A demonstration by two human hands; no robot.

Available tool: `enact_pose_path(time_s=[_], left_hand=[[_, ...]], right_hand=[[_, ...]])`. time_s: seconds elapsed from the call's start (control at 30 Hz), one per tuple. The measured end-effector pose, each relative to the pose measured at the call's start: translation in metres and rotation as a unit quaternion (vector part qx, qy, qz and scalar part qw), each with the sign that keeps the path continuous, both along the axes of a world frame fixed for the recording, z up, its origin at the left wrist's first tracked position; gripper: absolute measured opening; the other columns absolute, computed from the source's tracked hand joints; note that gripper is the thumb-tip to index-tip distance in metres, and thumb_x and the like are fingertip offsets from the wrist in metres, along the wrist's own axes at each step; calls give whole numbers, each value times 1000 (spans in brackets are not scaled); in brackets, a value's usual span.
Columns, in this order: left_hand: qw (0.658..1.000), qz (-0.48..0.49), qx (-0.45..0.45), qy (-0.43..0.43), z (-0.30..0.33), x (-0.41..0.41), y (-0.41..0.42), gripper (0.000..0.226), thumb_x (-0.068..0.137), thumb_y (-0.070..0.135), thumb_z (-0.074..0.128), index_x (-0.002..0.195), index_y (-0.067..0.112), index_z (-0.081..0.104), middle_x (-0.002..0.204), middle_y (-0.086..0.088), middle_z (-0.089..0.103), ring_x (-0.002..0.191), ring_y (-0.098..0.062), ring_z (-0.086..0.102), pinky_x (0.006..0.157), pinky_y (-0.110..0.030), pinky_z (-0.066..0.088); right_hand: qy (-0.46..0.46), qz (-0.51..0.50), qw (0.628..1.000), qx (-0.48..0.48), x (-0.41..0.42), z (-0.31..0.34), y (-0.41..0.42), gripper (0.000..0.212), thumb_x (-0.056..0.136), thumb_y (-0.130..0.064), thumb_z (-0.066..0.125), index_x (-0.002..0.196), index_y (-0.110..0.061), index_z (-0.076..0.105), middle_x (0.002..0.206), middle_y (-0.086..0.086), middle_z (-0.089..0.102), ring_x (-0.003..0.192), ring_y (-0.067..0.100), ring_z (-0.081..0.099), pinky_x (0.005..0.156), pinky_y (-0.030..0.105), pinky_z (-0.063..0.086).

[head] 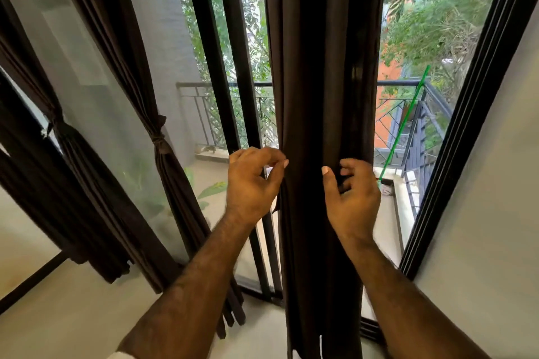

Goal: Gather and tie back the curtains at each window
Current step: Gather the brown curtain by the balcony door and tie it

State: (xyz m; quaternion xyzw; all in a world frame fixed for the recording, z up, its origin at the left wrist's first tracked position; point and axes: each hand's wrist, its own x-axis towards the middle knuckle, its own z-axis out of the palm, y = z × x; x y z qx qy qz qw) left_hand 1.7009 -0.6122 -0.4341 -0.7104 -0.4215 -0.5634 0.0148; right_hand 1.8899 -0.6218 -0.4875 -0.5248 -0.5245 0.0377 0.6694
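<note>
Hands frame the hanging curtain (323, 125): the left hand (252, 183) sits at its left edge, fingers curled and loosely open, thumb and forefinger near the fabric edge but whether they pinch it I cannot tell; the right hand (351, 198) is at the right side, thumb out in front, fingers hooked into a fold and holding a bit of cloth. Bare glass shows on both sides of this curtain, with a black frame (466, 125) close on the right and black mullions (233, 67) just left of it. Dark brown, the curtain falls straight in long pleats from top to floor, untied. Further left two more curtains (163, 178) of the same cloth hang gathered, each cinched at the middle by a knotted tie (159, 141). Beyond the glass lie a balcony railing (399, 83), a leaning green pole (405, 119) and trees. Pale floor (73, 315) runs below, a light wall (495, 227) at right
</note>
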Motion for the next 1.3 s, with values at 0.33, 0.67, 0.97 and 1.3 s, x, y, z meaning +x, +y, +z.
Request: enact_pose_path(time_s=[0.33, 0.67, 0.97, 1.3], left_hand=[[998, 0, -33, -51, 3, 3, -5, 22, 91, 26, 84, 108, 22, 71, 89, 19, 76, 88, -3, 74, 91, -50, 59], [974, -88, -148, -143, 9, -2, -9, 24, 85, 19, 91, 104, 9, 80, 86, 2, 80, 84, -10, 77, 80, -16, 58], [984, -25, -108, -137, 10, -5, -3, 16, 86, 21, 90, 97, 15, 79, 80, 9, 76, 78, -10, 74, 77, -19, 59], [981, -58, -106, -150, 2, 6, -4, 15, 88, 17, 89, 97, 9, 80, 89, 2, 78, 86, -12, 74, 82, -20, 59]], right_hand=[[-73, 89, 993, 26, -22, -15, -7, 16, 101, -20, 73, 115, -13, 72, 100, -4, 71, 89, 6, 68, 80, 27, 61], [-241, 45, 968, 47, -43, -22, -4, 26, 98, -11, 73, 124, -8, 75, 102, 5, 66, 89, 26, 65, 75, 43, 62], [-144, -52, 983, 97, -12, -2, -16, 38, 98, -29, 76, 129, -8, 69, 119, 12, 59, 109, 30, 57, 91, 46, 53], [-164, 43, 983, 65, -10, -6, -20, 14, 101, -22, 73, 97, -9, 72, 86, 1, 65, 79, 23, 61, 72, 35, 52]])
